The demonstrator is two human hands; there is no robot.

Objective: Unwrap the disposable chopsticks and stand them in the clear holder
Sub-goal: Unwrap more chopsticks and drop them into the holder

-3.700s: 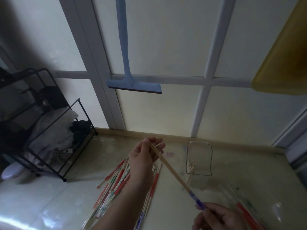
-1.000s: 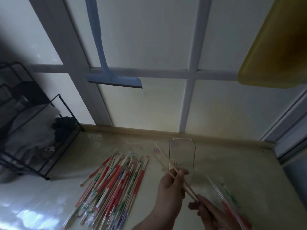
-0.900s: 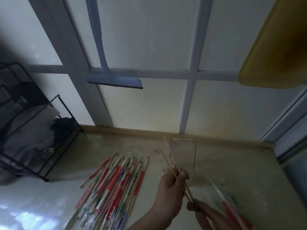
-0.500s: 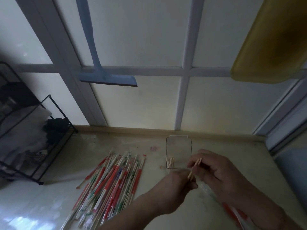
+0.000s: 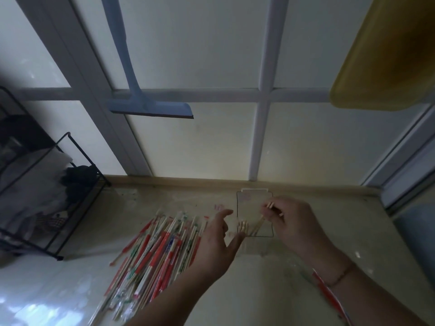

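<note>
1. My right hand (image 5: 290,218) pinches a bare pair of chopsticks (image 5: 261,220) near their top ends and angles them down into the clear holder (image 5: 255,211). My left hand (image 5: 217,241) hangs beside the holder with fingers spread, holding nothing.
2. The pair goes in tilted, so I judge its tips could catch the holder's wall or rim and tip the light container over, since nothing steadies it.
3. A few chopstick ends (image 5: 242,225) already sit inside at the left; I could knock them askew if I push the new pair in across them.
4. The pile of wrapped chopsticks (image 5: 162,250) lies just left of my left hand, and a careless sweep would scatter it.
5. Discarded wrappers (image 5: 327,290) lie under my right forearm and may slide off.
6. The surface is a pale, glossy, stained counter (image 5: 270,290) against a frosted window (image 5: 200,149). A blue squeegee (image 5: 146,102) hangs on the glass, a yellow board (image 5: 386,55) hangs at the right, and a black wire rack (image 5: 47,196) stands at the left.
</note>
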